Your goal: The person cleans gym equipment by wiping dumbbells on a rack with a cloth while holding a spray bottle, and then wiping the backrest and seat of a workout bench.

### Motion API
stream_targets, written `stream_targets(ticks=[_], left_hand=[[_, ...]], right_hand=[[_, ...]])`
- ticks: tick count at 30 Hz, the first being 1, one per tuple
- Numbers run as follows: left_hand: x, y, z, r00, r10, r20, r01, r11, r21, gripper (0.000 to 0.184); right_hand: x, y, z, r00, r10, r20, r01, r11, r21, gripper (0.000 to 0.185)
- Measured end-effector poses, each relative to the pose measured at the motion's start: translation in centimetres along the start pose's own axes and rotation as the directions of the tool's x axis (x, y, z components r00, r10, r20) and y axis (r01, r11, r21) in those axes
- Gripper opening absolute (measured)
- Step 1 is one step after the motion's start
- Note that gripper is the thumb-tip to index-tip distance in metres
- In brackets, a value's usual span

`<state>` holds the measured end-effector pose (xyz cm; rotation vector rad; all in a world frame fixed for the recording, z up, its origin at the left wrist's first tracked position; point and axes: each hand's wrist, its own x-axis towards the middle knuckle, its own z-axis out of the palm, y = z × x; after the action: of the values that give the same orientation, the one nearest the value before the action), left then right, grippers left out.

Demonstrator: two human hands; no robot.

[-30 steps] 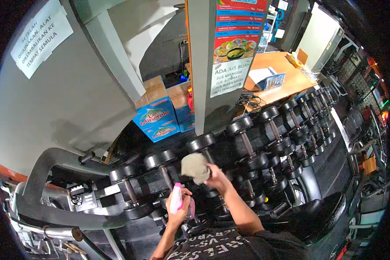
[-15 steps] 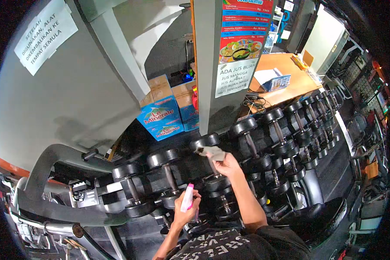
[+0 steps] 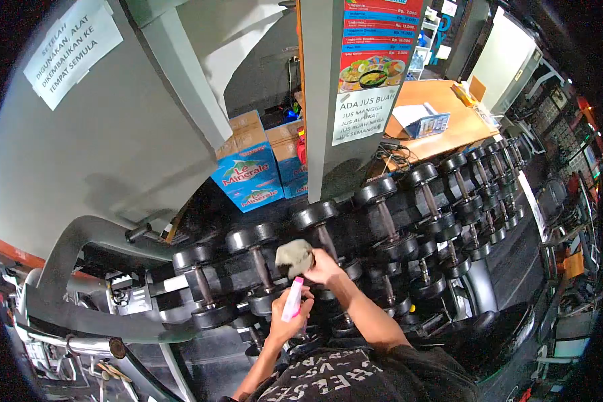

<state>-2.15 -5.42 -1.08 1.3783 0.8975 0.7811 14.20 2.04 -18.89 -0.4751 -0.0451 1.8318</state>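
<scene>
My left hand is wrapped round a pink-and-white spray bottle, its pink top pointing up and away from me. Just above it, my right hand grips a greyish cloth, bunched at the fingers. The cloth hangs close to the bottle's top, in front of the dumbbell rack; whether the two touch I cannot tell. Behind my right hand lies a black dumbbell, its handle partly hidden by the hand. Another dumbbell rests to the left of the cloth.
Several more dumbbells line the two-tier rack to the right. Blue water cartons stand behind it, beside a grey pillar with a menu poster. A wooden desk is at the back right. A curved grey machine frame stands at left.
My right hand has drawn the cloth left and down from the dumbbell's far head, closer to the spray bottle. The left hand has stayed nearly in place with the bottle.
</scene>
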Motion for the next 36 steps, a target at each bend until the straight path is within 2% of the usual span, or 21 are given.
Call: stream_targets(ticks=[1,2,3,4,5,6,8,10,12,14,17,20,21,24,26,30,32,33,34,35,36], left_hand=[[-0.1,0.3,0.0,0.999,-0.01,-0.031,0.01,1.0,0.014,0.031],[-0.2,0.5,0.0,0.998,-0.018,-0.063,0.02,0.999,0.026,0.034],[-0.3,0.2,-0.2,0.998,0.007,-0.059,-0.005,0.999,0.036,0.041],[-0.4,0.1,-0.2,0.998,0.011,-0.062,-0.008,0.999,0.037,0.041],[-0.5,0.1,-0.2,0.998,-0.016,-0.063,0.018,1.0,0.026,0.043],[-0.4,0.1,-0.2,0.997,-0.041,-0.064,0.042,0.999,0.015,0.045],[-0.3,0.4,0.0,0.995,-0.061,-0.083,0.059,0.998,-0.027,0.044],[-0.2,0.3,0.4,0.981,-0.161,-0.105,0.16,0.987,-0.018,0.039],[0.2,-0.1,0.7,0.986,-0.139,-0.087,0.142,0.989,0.032,0.031],[0.6,-1.1,1.2,0.984,-0.164,-0.063,0.166,0.986,0.025,0.024],[1.5,-2.4,2.2,0.987,-0.157,-0.042,0.16,0.984,0.084,0.018],[2.3,-3.9,3.1,0.99,-0.128,-0.058,0.136,0.978,0.157,0.019],[2.4,-3.4,3.3,0.99,-0.124,-0.071,0.134,0.975,0.176,0.019],[2.8,-4.6,3.4,0.975,-0.224,-0.014,0.222,0.953,0.208,0.02],[2.9,-5.5,3.6,0.981,-0.195,-0.015,0.194,0.957,0.218,0.019],[2.8,-5.3,4.2,0.985,-0.166,-0.041,0.171,0.962,0.213,0.018],[2.5,-4.7,4.3,0.984,-0.165,-0.059,0.174,0.961,0.214,0.019],[2.3,-4.5,4.3,0.983,-0.165,-0.079,0.179,0.96,0.215,0.019],[2.2,-4.7,4.3,0.983,-0.165,-0.078,0.178,0.96,0.216,0.019],[2.0,-4.9,4.3,0.986,-0.148,-0.082,0.162,0.965,0.206,0.02],[1.8,-5.1,4.3,0.988,-0.131,-0.086,0.146,0.97,0.197,0.02]], right_hand=[[0.5,-1.6,1.3,0.999,0.026,0.031,-0.032,0.971,0.237,0.023],[2.4,-3.3,-0.4,0.973,0.013,0.23,-0.083,0.952,0.294,0.024],[2.0,-4.4,-0.6,0.974,-0.155,0.163,0.201,0.925,-0.321,0.025],[1.6,-5.4,-0.2,0.922,-0.325,0.212,0.352,0.473,-0.807,0.026],[0.1,-6.5,2.9,0.984,-0.18,0.001,0.17,0.926,-0.338,0.027],[-1.0,-7.9,3.7,0.987,0.026,-0.157,0.022,0.956,0.294,0.028],[-3.7,-9.1,2.7,0.982,-0.054,-0.182,0.106,0.95,0.294,0.03],[-8.5,-9.7,5.9,0.897,-0.29,-0.333,0.343,0.933,0.111,0.028],[-11.6,-11.6,4.4,0.809,-0.476,-0.344,0.534,0.84,0.093,0.029],[-14.9,-13.0,4.7,0.746,-0.519,-0.418,0.602,0.794,0.088,0.03],[-18.5,-13.5,3.4,0.706,-0.602,-0.373,0.613,0.783,-0.103,0.039],[-20.4,-12.1,2.4,0.673,-0.586,-0.451,0.638,0.769,-0.047,0.04],[-20.9,-11.2,3.1,0.637,-0.605,-0.477,0.645,0.758,-0.1,0.041],[-20.9,-9.1,1.5,0.677,-0.565,-0.472,0.614,0.787,-0.061,0.041],[-20.5,-8.0,1.0,0.693,-0.555,-0.46,0.593,0.802,-0.074,0.039],[-18.1,-7.1,3.7,0.649,-0.654,-0.388,0.585,0.755,-0.296,0.043],[-15.6,-6.5,3.8,0.521,-0.776,-0.355,0.524,0.62,-0.585,0.037],[-14.3,-6.7,3.5,0.491,-0.828,-0.27,0.309,0.456,-0.835,0.033],[-13.1,-6.8,4.7,0.487,-0.857,-0.172,0.057,0.227,-0.972,0.031],[-11.7,-6.1,5.9,0.429,-0.903,0.005,0.062,0.024,-0.998,0.022],[-10.5,-5.9,6.5,0.483,-0.847,0.221,0.009,-0.248,-0.969,0.027]])
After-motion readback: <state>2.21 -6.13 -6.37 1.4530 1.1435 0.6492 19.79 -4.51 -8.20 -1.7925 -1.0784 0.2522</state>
